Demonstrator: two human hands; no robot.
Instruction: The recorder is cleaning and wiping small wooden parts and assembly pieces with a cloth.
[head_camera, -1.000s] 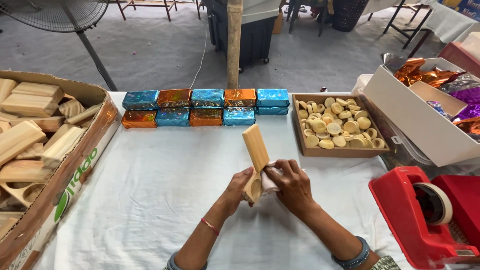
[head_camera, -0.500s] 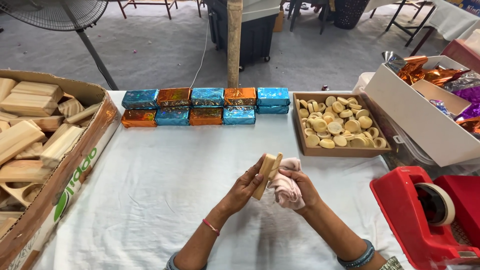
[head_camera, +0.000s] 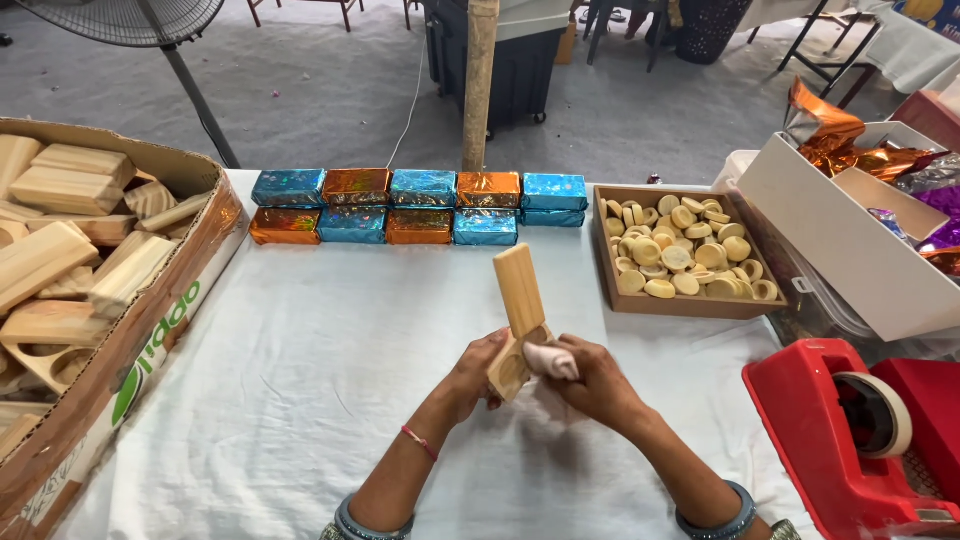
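Centre frame: left hand (head_camera: 478, 368) grips wooden block (head_camera: 518, 318), right hand (head_camera: 592, 378) presses pink cloth (head_camera: 551, 361) on it; foil-wrapped blocks (head_camera: 420, 205) above, red tape dispenser (head_camera: 850, 440) lower right.

Bright even daylight, soft shadows — sharp, edges bowed

Left hand (head_camera: 478, 372) and right hand (head_camera: 597, 377) both clenched, meeting mid-table.

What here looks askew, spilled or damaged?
Nothing is spilled or broken. The cardboard box at the table's left edge bulges outward, with wooden blocks heaped unevenly inside. The foil-wrapped blocks sit in neat rows, and the wooden discs stay in their tray.
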